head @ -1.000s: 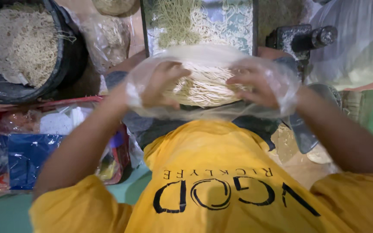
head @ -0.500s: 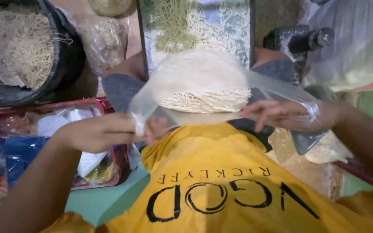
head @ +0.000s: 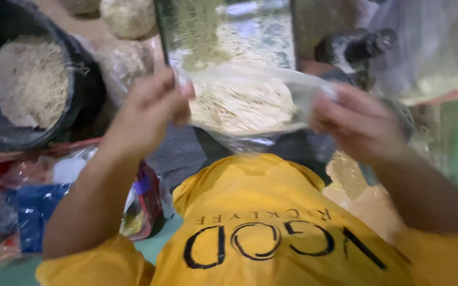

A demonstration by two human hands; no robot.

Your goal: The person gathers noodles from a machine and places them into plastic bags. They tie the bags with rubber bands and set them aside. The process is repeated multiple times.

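in front of the chest, a clear plastic bag [head: 250,100] holding a round cake of pale noodles [head: 239,108] is held up between both hands. the left hand [head: 152,108] is closed in a pinch on the bag's left upper corner, fingers curled tight over the film, and the right hand [head: 353,119] is closed the same way on the right corner. a second ago the bag was cupped from both sides with spread fingers laid over the noodles; half a second ago the left hand had dropped low and the bag was tilted. now both hands are raised level and drawn apart, so the film is stretched taut across the top. by this the loading stage is judged to be over and the mouth of the bag is being gathered for closing; motion blur hides whether the opening is already twisted.

beyond the bag, a flat metal tray [head: 223,37] strewn with loose noodle strands is seen, and a dark machine part [head: 353,45] lies to its right. at the far left, a black tub [head: 33,90] heaped with noodles is set, with packed bags [head: 33,206] crowded below it. the yellow shirt [head: 271,233] fills the foreground.
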